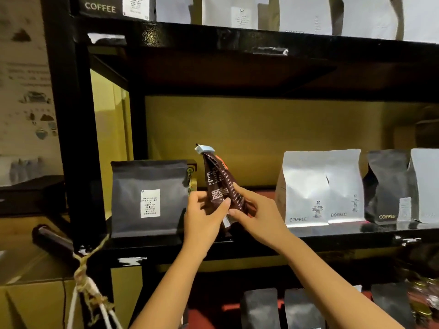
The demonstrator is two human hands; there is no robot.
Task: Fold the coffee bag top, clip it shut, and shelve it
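A dark brown coffee bag (pixel 219 184) with white print stands tilted over the middle shelf (pixel 261 236), its top pinched narrow. A pale blue clip (pixel 204 148) sits shut across that top. My left hand (pixel 204 217) grips the bag's lower left side, thumb on its front. On the lower right side, my right hand (pixel 254 210) holds the same bag with its fingers wrapped around the edge. The bag's base is hidden behind my hands.
A black bag with a white label (pixel 149 198) stands left of my hands. Two white COFFEE bags (pixel 320 188) and a black one (pixel 387 186) stand to the right. More bags fill the shelves above and below. A black upright post (pixel 71 127) frames the left side.
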